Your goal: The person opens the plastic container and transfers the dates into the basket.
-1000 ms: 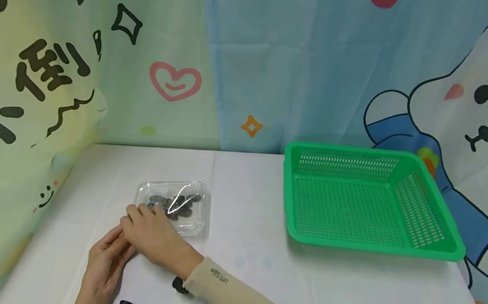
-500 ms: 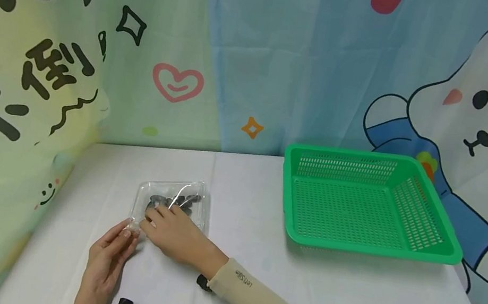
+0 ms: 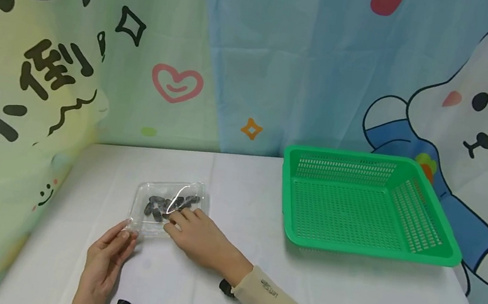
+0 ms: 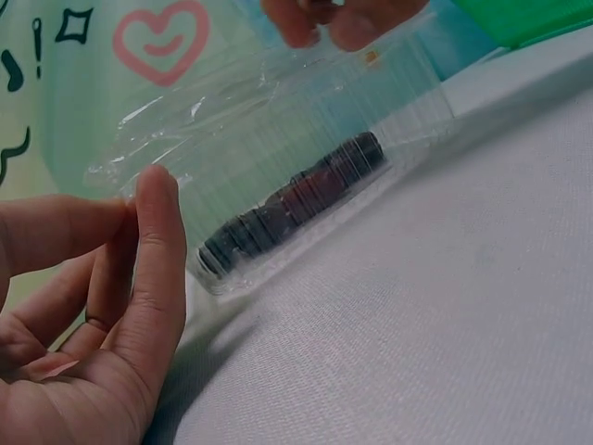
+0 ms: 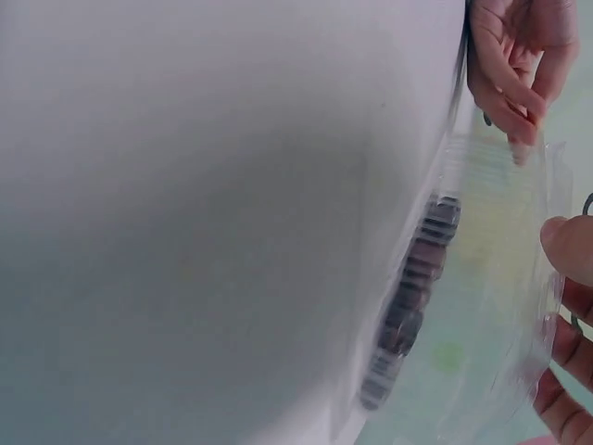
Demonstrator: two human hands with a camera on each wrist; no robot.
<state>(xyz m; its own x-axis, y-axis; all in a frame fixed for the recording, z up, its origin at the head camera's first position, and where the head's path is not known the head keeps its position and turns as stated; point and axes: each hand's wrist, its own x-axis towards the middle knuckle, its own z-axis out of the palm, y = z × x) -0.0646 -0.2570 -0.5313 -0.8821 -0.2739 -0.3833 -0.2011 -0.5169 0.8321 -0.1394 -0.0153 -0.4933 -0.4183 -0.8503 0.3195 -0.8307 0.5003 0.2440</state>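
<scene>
A clear plastic clamshell box point(image 3: 138, 204) sits on the white cloth in the head view. Several dark, glossy oval pieces point(image 3: 159, 209) lie inside it, some reddish in the left wrist view. With thumb and index finger, my left hand point(image 3: 104, 263) pinches the near left corner of the box. My right hand point(image 3: 205, 239) is at the near right part of the lid, its fingertips touching the rim and hiding some pieces. In the right wrist view, the thumb point(image 5: 570, 248) and fingers of the right hand lie spread along the lid's edge.
A green perforated plastic basket point(image 3: 371, 216) stands at the back right of the white-covered table point(image 3: 247, 190). A printed curtain point(image 3: 270, 54) hangs directly behind the table and along its left side.
My right hand has moved right along the near edge of the box, away from the left hand. The left hand keeps its place at the corner, which now shows.
</scene>
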